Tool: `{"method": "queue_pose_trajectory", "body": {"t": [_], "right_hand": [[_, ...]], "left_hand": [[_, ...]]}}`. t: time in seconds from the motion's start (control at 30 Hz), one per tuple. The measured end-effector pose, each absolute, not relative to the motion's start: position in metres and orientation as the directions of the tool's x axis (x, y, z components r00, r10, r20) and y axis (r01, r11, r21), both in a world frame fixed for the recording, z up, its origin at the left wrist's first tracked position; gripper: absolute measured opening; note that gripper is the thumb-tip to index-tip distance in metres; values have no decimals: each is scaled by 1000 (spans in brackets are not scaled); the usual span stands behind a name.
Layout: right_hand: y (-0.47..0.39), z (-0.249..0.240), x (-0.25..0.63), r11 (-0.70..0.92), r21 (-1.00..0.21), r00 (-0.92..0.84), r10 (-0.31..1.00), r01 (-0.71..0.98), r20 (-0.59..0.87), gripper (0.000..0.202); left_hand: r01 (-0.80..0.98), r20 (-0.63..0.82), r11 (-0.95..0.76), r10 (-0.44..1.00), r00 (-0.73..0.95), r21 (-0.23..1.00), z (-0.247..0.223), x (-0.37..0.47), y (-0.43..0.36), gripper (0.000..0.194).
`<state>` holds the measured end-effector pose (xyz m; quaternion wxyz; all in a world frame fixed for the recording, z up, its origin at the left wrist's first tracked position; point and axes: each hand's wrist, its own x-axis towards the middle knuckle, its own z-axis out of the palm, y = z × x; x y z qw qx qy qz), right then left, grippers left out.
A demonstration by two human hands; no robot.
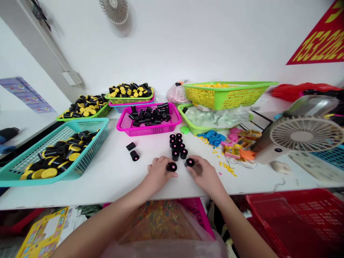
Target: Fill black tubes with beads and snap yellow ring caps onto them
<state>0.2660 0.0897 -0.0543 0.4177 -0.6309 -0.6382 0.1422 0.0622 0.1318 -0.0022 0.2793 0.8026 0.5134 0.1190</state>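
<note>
Two grips, side by side

The left hand has its fingers clamped on a pink-dotted black cylinder, the right hand on a second black cylinder, at the white worktop. Just beyond stands a black cylinder cluster; behind, a magenta plastic basket holds more.

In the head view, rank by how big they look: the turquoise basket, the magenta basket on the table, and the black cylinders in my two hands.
1. Turquoise basket
2. Magenta basket
3. Black cylinder in left hand and black cylinder in right hand: too alike to rank
</note>
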Motion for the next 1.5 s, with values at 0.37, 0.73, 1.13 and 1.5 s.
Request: {"method": "queue_pose_trajectory", "body": {"t": [0.37, 0.73, 1.13, 1.5], "right_hand": [[98, -64, 269, 164, -785, 203, 916, 598, 346, 29], [93, -23, 212, 414, -641, -14, 847, 646, 532, 9], [161, -25, 72, 400, -430, -323, 915, 809, 243, 34], [171, -28, 41, 438, -506, -352, 899, 743, 261, 51]], "left_hand": [[826, -17, -370, 909, 416, 426, -2, 100, 137, 35], [947, 66, -190, 982, 179, 257, 29, -19, 210, 31], [822, 91, -243, 969, 230, 514, 3, -74, 241, 14], [568, 124, -100, 992, -3, 817, -24, -73, 210, 25]]}}
